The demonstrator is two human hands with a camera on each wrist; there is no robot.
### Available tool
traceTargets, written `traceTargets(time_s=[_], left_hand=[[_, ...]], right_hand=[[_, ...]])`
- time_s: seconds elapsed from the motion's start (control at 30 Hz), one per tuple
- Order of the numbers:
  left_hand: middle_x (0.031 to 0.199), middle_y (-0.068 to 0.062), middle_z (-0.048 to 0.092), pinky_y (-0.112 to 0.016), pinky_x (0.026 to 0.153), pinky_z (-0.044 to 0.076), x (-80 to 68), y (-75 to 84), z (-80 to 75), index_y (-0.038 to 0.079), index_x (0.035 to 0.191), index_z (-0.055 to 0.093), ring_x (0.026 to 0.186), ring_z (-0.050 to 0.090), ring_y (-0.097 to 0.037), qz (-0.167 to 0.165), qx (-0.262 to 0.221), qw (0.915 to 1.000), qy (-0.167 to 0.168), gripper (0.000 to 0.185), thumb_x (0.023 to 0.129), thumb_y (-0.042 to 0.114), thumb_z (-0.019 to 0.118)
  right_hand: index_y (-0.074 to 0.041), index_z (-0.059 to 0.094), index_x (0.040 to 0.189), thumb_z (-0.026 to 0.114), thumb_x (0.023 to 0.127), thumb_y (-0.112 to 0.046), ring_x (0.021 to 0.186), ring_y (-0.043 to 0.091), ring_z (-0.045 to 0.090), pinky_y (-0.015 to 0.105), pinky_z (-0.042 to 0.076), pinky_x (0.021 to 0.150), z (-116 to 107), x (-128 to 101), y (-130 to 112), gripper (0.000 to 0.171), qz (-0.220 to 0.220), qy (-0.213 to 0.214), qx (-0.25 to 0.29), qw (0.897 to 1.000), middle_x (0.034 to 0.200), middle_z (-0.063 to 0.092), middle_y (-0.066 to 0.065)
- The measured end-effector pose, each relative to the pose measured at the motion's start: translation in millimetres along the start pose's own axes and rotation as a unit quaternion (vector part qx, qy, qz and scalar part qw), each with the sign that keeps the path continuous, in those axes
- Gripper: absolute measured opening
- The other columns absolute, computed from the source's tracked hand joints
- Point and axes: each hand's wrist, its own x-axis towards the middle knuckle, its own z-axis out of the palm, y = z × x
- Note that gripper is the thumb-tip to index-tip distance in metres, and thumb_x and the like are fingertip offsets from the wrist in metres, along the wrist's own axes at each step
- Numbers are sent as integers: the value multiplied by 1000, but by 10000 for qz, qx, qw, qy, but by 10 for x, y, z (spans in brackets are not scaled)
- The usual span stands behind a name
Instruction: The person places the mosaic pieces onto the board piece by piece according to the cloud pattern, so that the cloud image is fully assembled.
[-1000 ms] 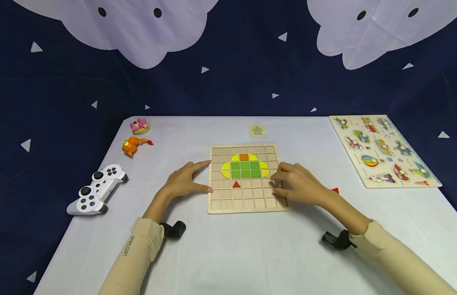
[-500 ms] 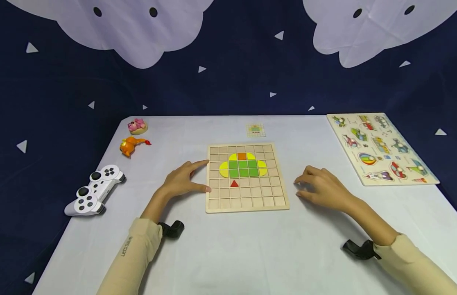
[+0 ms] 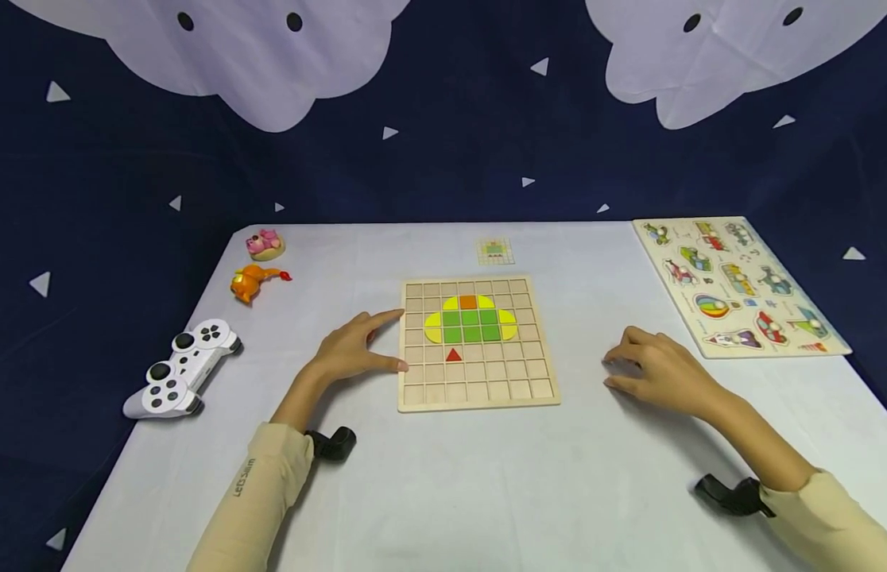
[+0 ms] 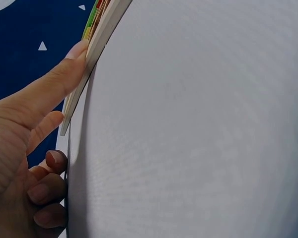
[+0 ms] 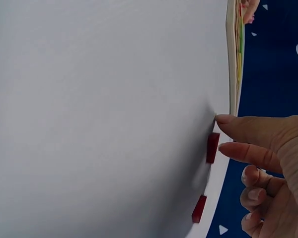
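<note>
Our left hand (image 3: pixel 350 349) braces the wooden grid board (image 3: pixel 478 395) at its left edge, index and thumb straight against it, gripping nothing. Our right hand (image 3: pixel 658 369) is on the table (image 3: pixel 486 485) right of the board, thumb and index just parted over a red piece (image 5: pixel 212 148), touching but not clamped. Second red piece (image 5: pixel 199 208) lies near
</note>
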Motion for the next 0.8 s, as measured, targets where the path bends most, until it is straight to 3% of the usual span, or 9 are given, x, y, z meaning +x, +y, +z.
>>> traceTargets(time_s=[0.37, 0.8], left_hand=[[89, -5, 42, -32, 64, 27, 1, 0, -12, 31, 153, 40, 74, 38, -19, 40, 56, 10000, 21, 99, 69, 55, 85], [88, -5, 43, -32, 63, 27, 4, -21, 16, 28, 152, 42, 74, 39, -19, 146, 21, 9998, 130, 98, 68, 54, 85]], right_hand=[[-18, 77, 86, 89, 70, -26, 64, 2, 35, 24, 34, 60, -18, -181, 113, 21, -88, 270, -166, 9995, 79, 50, -12], [-20, 76, 80, 89, 70, -23, 63, 0, 33, 24, 32, 58, -5, -192, 133, 16, -218, 442, -162, 9987, 75, 47, -14]])
